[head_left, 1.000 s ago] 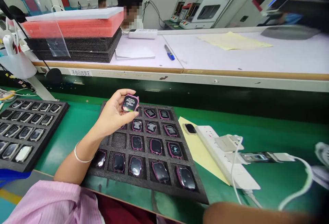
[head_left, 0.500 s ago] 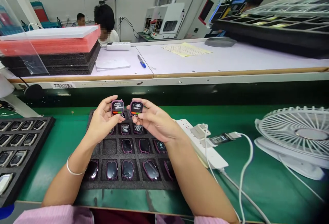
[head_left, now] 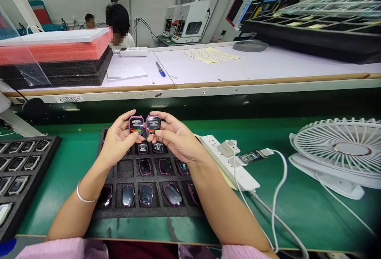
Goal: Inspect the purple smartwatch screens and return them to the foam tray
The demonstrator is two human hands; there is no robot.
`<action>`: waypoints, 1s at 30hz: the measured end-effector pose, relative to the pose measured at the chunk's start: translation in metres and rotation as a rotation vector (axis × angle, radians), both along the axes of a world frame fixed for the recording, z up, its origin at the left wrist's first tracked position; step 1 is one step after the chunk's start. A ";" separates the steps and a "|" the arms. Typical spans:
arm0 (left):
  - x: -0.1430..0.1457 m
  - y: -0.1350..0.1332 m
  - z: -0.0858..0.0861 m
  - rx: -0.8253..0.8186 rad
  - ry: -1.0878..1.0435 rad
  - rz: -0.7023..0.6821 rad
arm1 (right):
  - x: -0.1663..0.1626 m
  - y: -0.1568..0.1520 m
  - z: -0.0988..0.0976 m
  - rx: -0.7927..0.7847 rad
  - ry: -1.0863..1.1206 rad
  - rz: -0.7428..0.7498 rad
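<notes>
Between the thumb and fingers of my left hand (head_left: 119,138) is a smartwatch (head_left: 136,124) without a strap, in a purple case. My right hand (head_left: 175,138) pinches a matching smartwatch (head_left: 153,124). The two watches are held upright side by side, almost touching, and both lit screens show white text above a red, orange and green bar. Under my hands lies a black foam tray (head_left: 126,168) whose pockets hold several more purple-framed watches; some screens glow with text, others are dark. My hands and forearms hide parts of the tray.
At the left, another foam tray (head_left: 35,173) holds several pale-framed watches. On the right are a white power strip (head_left: 235,167) with cables and a white fan (head_left: 342,152). A raised shelf (head_left: 205,68) carries foam stacks, a pen and paper. A person (head_left: 119,25) sits beyond it.
The watch in my right hand has moved left, closer to the one in my left hand. My left hand keeps its hold. The view has shifted slightly.
</notes>
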State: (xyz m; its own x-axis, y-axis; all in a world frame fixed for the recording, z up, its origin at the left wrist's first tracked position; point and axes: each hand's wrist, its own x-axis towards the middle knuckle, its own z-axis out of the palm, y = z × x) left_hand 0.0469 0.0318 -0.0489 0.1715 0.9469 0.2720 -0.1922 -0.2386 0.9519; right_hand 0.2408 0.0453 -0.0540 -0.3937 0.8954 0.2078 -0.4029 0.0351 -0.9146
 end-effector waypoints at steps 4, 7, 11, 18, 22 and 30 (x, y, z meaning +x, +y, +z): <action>0.000 0.001 -0.001 0.036 0.000 0.015 | 0.000 0.000 0.001 0.021 -0.016 0.013; 0.000 0.000 -0.001 0.032 0.017 0.051 | 0.000 0.000 0.000 0.031 -0.034 0.017; 0.001 -0.001 0.000 0.026 0.016 0.048 | -0.001 -0.001 0.001 0.047 -0.042 0.001; 0.000 -0.002 -0.002 0.000 -0.009 -0.004 | -0.003 0.000 0.000 0.041 -0.058 -0.048; 0.002 -0.004 -0.001 -0.009 -0.001 -0.005 | -0.004 0.000 -0.001 0.042 -0.075 -0.079; 0.004 -0.005 0.001 -0.053 0.028 0.008 | -0.006 -0.001 -0.001 0.033 -0.079 -0.116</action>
State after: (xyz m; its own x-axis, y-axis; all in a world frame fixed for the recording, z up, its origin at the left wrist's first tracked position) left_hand 0.0513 0.0265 -0.0475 0.1704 0.9612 0.2170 -0.1633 -0.1896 0.9682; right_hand 0.2348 0.0441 -0.0548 -0.3039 0.9292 0.2105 -0.3206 0.1083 -0.9410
